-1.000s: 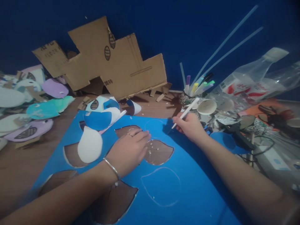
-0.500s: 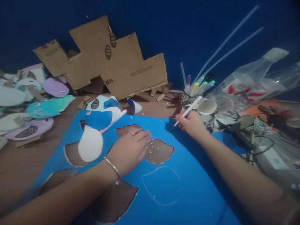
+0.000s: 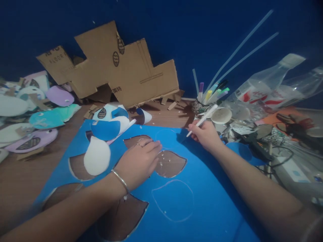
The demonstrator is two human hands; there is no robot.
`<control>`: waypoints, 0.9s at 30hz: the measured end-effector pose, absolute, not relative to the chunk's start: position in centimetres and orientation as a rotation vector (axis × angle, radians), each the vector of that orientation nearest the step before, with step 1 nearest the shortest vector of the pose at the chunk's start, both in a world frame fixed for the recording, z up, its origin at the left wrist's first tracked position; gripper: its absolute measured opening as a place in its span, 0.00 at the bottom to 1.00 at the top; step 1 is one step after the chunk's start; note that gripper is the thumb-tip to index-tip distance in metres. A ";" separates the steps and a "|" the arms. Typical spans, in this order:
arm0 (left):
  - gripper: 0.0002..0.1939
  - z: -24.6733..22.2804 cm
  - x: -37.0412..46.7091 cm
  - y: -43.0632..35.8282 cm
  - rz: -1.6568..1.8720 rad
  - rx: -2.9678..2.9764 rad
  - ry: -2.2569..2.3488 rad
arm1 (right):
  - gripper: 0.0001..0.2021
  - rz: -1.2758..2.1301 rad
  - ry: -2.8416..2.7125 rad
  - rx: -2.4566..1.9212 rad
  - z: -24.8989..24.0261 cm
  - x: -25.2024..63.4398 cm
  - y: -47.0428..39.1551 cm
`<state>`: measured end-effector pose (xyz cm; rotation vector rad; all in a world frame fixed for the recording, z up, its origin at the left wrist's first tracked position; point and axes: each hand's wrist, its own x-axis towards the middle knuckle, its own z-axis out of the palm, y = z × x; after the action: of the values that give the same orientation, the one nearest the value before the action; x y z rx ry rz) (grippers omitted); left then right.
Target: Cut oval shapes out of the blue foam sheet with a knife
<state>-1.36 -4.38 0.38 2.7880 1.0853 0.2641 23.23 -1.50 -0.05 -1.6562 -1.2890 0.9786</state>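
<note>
A large blue sheet (image 3: 214,201) with several leaf-shaped cut-outs lies on the brown table. My left hand (image 3: 140,161) rests on it between cut-outs, fingers close together; what its palm covers is hidden. My right hand (image 3: 205,134) grips a white pen (image 3: 202,121), its tip at the sheet near the back edge. A faint drawn outline (image 3: 193,201) shows on the sheet below the middle, and another lies partly between my hands. A white teardrop piece (image 3: 97,156) overlaps a cut-out left of my left hand.
Cut cardboard (image 3: 126,70) leans at the back. Painted fish shapes (image 3: 54,116) pile up at the left. A patterned cup (image 3: 199,107) of markers, plastic bottles (image 3: 262,89), a paper cup (image 3: 221,115) and cables crowd the right side.
The whole view has shifted very slightly. Both hands keep nearly the same places on the sheet, and the white pen is still held in my right hand.
</note>
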 end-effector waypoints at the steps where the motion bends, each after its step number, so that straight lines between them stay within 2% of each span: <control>1: 0.18 0.4 -1.4 -4.4 0.266 2.793 1.078 | 0.09 0.992 -1.274 -1.649 -0.1 23.2 -1.5; 8: 0.18 0.5 -1.4 -4.3 0.277 2.840 1.044 | 0.09 1.064 -1.271 -1.584 0.0 22.8 -1.6; 27: 0.18 0.3 -1.5 -4.3 0.260 2.829 1.042 | 0.09 1.005 -1.345 -1.692 0.7 22.5 -1.7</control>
<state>-1.45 -4.28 0.33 2.8289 1.0418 0.2599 22.51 -1.72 0.72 -1.6923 -1.3446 1.0046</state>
